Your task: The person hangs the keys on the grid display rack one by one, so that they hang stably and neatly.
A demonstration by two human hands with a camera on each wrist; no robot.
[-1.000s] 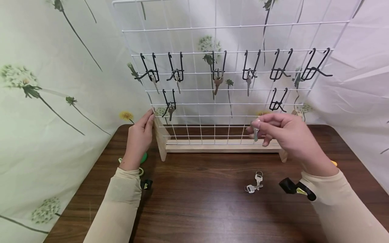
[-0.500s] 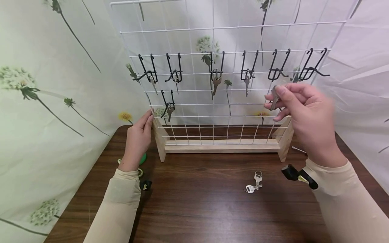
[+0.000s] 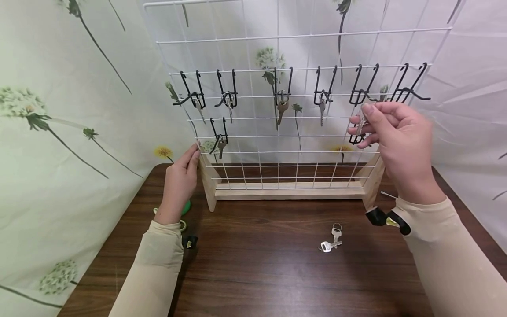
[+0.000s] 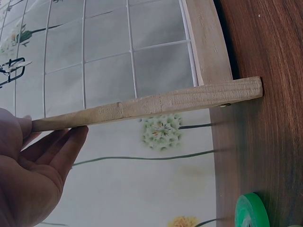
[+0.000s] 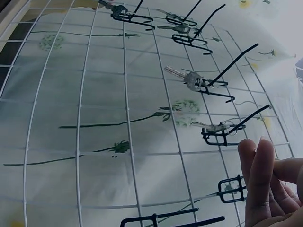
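My right hand pinches a key between thumb and forefinger, just below an upper-row black hook that carries no key. The right wrist view shows the fingertips pressed together, the key mostly hidden behind them. At the left, my left hand grips the wooden side piece of the white wire grid rack, thumb on one side and fingers on the other. Several other hooks bear keys, among them a brownish key and one on the lower left hook.
Two silver keys lie crossed on the brown table in front of the rack's wooden base bar. A lower right hook is partly behind the right fingers. Beside the left forearm is a green round object.
My right hand has risen and moved right with the key, from low by the grid up to the upper hook. The left hand keeps its place on the rack.
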